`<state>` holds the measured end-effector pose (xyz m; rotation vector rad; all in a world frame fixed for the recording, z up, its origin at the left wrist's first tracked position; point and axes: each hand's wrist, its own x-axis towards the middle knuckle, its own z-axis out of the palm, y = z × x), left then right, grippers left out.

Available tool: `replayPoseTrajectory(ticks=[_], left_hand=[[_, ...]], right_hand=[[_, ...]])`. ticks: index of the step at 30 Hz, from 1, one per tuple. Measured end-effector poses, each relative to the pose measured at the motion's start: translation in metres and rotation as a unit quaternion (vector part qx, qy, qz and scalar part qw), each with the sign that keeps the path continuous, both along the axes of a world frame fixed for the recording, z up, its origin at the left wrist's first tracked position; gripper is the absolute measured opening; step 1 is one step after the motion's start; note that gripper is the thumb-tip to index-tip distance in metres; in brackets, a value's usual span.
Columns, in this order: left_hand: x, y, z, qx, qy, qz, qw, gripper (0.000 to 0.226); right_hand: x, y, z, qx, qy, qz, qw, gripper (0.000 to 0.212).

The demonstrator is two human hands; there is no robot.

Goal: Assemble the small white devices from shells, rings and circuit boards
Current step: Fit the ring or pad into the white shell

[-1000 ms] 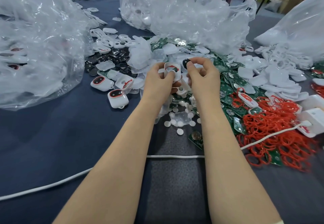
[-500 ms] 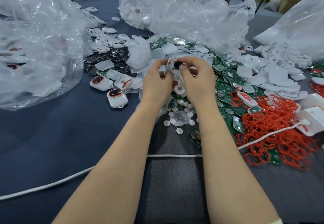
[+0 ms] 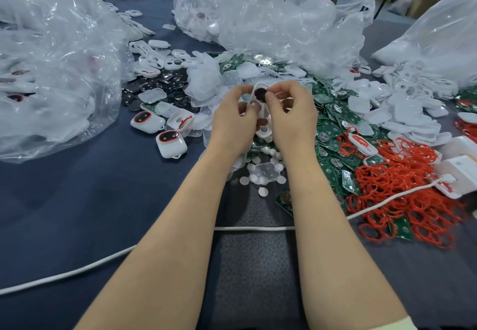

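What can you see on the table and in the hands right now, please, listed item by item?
white shell: one, white, held between both hands
dark disc: one, black, pinched at the shell's top
finished-looking devices: two, white with red-rimmed windows, left of the hands
circuit boards: many, green, piled right of the hands
red rings: many, red, heaped at far right
loose shells: many, white, behind the rings
loose discs: many, black, left rear
clear bags: at least three, transparent, left, rear and right
cable: one, white, across the near table
left hand: grips the shell
right hand: pinches the disc
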<state>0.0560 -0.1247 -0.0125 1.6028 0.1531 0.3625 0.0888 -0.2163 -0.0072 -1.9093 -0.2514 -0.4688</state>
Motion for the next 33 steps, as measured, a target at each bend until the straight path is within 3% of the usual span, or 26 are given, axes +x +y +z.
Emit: replayPoseTrajectory(ticks=[4,7,10,15,19,25,29,33], left_hand=[[-0.001,0.001,0.002,-0.017,0.004,-0.014,1.000,0.019],[-0.002,0.003,0.004,0.007,0.007,-0.021,1.000,0.020],[-0.004,0.003,0.006,0.039,0.015,-0.034,0.999,0.015],[-0.005,-0.001,0.007,0.070,0.023,-0.040,0.996,0.014],[-0.003,-0.003,0.005,0.043,0.038,-0.022,0.998,0.012],[0.002,0.002,0.002,-0.028,0.053,0.031,0.998,0.018],[0.005,0.009,-0.001,-0.073,0.068,0.057,0.993,0.013],[0.006,0.010,-0.001,-0.057,0.062,0.071,0.994,0.014]], right_hand=[[-0.001,-0.003,0.005,0.137,0.092,0.053,0.985,0.017],[-0.001,-0.008,0.009,0.277,0.211,0.129,0.928,0.008],[0.001,-0.013,0.009,0.314,0.253,0.153,0.902,0.006],[0.004,-0.008,0.003,0.122,0.174,0.029,0.977,0.004],[0.000,0.002,-0.003,0.044,0.092,-0.013,0.995,0.016],[-0.008,0.004,0.002,-0.055,-0.017,0.006,0.998,0.019],[-0.012,0.008,0.005,-0.147,-0.011,0.102,0.984,0.033],[-0.011,0.008,0.002,-0.176,-0.029,0.094,0.979,0.028]])
